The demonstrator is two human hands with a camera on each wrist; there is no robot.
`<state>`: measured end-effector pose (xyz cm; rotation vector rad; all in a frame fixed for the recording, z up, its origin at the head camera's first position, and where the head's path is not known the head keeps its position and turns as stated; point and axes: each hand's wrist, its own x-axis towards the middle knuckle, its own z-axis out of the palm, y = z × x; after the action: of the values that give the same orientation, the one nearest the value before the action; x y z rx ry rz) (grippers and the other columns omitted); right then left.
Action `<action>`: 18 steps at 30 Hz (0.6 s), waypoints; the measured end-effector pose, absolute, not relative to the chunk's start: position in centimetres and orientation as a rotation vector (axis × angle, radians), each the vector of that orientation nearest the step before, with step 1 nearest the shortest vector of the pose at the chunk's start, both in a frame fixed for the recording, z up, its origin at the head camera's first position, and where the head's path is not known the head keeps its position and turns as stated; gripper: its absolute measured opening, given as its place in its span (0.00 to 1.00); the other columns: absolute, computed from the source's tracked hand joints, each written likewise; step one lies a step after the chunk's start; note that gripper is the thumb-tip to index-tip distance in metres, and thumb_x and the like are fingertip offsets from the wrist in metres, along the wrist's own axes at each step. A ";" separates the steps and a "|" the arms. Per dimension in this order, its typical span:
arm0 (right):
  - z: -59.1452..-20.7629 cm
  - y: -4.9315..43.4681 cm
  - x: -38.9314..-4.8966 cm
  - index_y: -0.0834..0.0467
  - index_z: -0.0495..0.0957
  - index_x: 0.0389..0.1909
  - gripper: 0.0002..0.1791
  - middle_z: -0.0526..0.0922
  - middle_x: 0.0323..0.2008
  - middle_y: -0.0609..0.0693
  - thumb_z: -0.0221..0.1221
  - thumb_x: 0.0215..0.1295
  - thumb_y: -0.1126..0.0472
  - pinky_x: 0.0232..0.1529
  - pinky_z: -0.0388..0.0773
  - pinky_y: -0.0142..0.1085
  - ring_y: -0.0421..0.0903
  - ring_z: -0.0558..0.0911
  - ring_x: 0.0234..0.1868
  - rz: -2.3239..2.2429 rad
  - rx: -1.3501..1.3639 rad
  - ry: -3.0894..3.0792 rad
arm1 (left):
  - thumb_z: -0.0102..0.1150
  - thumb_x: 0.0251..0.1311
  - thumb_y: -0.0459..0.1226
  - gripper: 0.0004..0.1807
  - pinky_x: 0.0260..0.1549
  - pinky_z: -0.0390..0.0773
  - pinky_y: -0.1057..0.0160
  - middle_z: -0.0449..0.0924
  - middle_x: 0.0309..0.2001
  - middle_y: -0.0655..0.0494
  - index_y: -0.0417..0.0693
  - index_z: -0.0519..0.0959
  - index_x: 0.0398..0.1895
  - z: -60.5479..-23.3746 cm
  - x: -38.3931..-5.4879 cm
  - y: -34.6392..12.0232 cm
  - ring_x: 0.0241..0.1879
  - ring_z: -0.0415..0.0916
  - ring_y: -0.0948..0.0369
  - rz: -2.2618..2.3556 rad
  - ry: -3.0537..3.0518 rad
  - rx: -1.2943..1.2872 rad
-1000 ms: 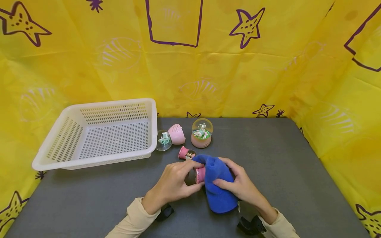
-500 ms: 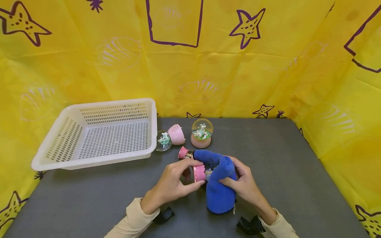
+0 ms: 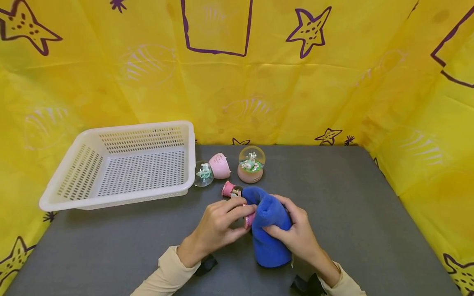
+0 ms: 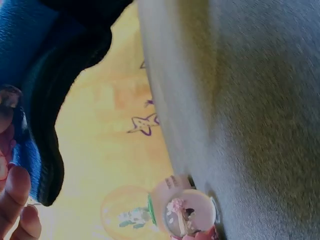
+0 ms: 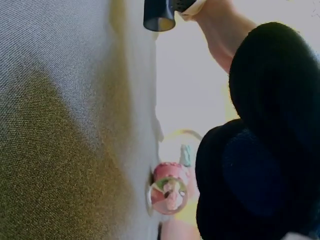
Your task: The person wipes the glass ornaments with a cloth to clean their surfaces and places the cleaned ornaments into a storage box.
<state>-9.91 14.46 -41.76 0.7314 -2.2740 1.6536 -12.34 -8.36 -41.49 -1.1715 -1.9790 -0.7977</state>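
Wiping: likely the step; keep a light pinch, turn the piece within the cloth, press gently on the covered end.
Left hand (image 3: pixel 218 224): thumb and fingertips pinching the pink base (image 3: pixel 249 221).
Right hand (image 3: pixel 299 230): gripping the blue cloth (image 3: pixel 272 244), thumb on near side.
Base location: between hands, against cloth's left side.
Long axis: roughly sideways, base toward left hand, other end into cloth; exact tilt unclear.

Basket (image 3: pixel 142 172) on table (image 3: pixel 352 205), at left — upright snow globe (image 3: pixel 251 166) right of it, behind the cloth (image 3: pixel 272 240).
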 end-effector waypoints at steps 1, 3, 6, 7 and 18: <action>-41.8 14.5 -10.0 0.62 0.76 0.56 0.30 0.86 0.44 0.53 0.68 0.48 0.75 0.42 0.82 0.34 0.38 0.84 0.41 1.653 0.724 -2.240 | 0.78 0.39 0.33 0.26 0.35 0.82 0.66 0.83 0.40 0.55 0.50 0.83 0.47 -41.6 -12.4 -8.4 0.33 0.82 0.61 -0.788 -1.973 -1.185; -41.9 14.6 -10.1 0.64 0.79 0.50 0.24 0.86 0.41 0.48 0.64 0.48 0.78 0.40 0.81 0.31 0.36 0.83 0.38 1.677 0.721 -2.163 | 0.76 0.42 0.33 0.25 0.35 0.82 0.66 0.84 0.42 0.55 0.51 0.83 0.48 -41.6 -12.4 -8.4 0.34 0.82 0.62 -0.768 -1.953 -1.214; -41.9 14.8 -10.4 0.66 0.80 0.42 0.18 0.84 0.37 0.42 0.60 0.49 0.80 0.35 0.79 0.29 0.35 0.82 0.34 1.703 0.750 -2.073 | 0.74 0.46 0.34 0.23 0.35 0.81 0.66 0.85 0.44 0.55 0.51 0.84 0.49 -41.6 -12.5 -8.5 0.36 0.82 0.62 -0.745 -1.923 -1.254; -41.9 14.9 -10.5 0.66 0.80 0.41 0.16 0.84 0.36 0.41 0.58 0.50 0.81 0.34 0.79 0.29 0.35 0.81 0.33 1.724 0.764 -2.060 | 0.73 0.46 0.35 0.22 0.35 0.81 0.66 0.85 0.44 0.55 0.51 0.84 0.49 -41.6 -12.5 -8.5 0.36 0.83 0.62 -0.735 -1.912 -1.262; -41.7 15.3 -10.6 0.62 0.73 0.60 0.36 0.81 0.54 0.41 0.69 0.46 0.77 0.49 0.80 0.35 0.39 0.82 0.49 1.867 0.889 -2.236 | 0.79 0.35 0.43 0.29 0.32 0.80 0.66 0.86 0.38 0.58 0.47 0.81 0.45 -41.4 -12.9 -9.1 0.30 0.83 0.64 -0.776 -1.995 -1.182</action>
<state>-10.58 15.27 -41.71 0.8892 -2.2359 1.8667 -12.93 -9.05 -41.41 -1.1819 -1.9950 -0.7756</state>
